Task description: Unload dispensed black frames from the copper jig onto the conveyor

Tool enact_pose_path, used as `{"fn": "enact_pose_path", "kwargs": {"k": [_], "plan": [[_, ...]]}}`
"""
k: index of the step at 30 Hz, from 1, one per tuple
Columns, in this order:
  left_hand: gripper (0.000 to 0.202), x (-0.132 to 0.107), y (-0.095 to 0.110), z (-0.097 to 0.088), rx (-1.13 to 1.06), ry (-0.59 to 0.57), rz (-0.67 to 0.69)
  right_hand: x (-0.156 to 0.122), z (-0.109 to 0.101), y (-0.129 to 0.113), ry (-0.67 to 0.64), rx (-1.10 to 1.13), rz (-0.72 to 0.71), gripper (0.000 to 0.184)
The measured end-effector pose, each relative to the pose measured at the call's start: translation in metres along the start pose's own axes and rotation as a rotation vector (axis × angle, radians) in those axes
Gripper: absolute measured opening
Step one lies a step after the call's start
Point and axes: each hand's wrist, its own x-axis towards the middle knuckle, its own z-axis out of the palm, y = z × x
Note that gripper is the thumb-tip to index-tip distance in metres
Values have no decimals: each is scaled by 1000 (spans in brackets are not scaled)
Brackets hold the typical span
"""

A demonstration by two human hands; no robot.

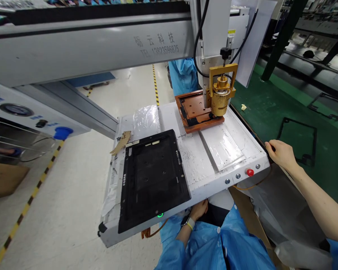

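My left hand point(199, 210), with a watch on its wrist, lies in my lap below the front edge of the white machine bed point(195, 168). Its fingers are curled, and I see nothing in them. At the right corner of the bed, my right hand point(282, 153) rests closed against the edge; its fingertips are hidden. A black fixture plate point(153, 176) lies on the bed's left side. Farther back, an orange-brown fixture point(194, 107) sits beneath a brass dispensing head point(221, 99), whose lower end overlaps the fixture in view.
A red button point(250, 172) and several silver buttons line the bed's front. A grey gantry beam point(101, 48) spans above. Black frames point(298, 140) lie on the green mat point(266, 123) to the right. A person in blue point(184, 75) is behind the machine.
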Motion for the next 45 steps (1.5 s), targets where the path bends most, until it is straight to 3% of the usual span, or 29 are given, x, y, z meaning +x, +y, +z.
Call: {"fn": "enact_pose_path", "kwargs": {"k": [45], "plan": [[70, -2, 0, -2, -4, -3, 17, 1, -2, -1, -15, 3, 2, 48]]}}
